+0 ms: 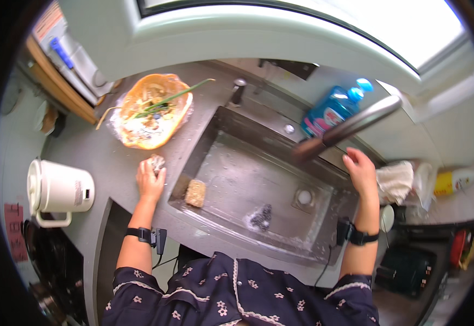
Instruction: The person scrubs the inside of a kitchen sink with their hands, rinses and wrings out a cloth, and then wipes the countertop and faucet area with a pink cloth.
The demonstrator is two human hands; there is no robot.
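On the counter left of the sink, my left hand (pixel 149 179) holds a small crumpled greyish-white wad (pixel 157 162); its material cannot be made out. My right hand (pixel 360 169) is empty, its fingers bent and apart over the sink's right back edge, near the blurred metal faucet (pixel 345 121). Inside the stainless steel sink (pixel 241 163), a tan scrubbing sponge (pixel 195 193) rests in the left front corner. A dark scouring pad (pixel 263 218) with white foam lies near the front. The drain (pixel 303 197) has a pale round piece in it.
A plastic-lined orange basin (pixel 175 132) with food scraps and a green stalk stands behind my left hand. There is a cream electric kettle (pixel 63 187) at left. Behind the sink are a blue detergent bottle (pixel 332 108) and a soap dispenser (pixel 237 91). A beige cloth (pixel 395 181) lies right.
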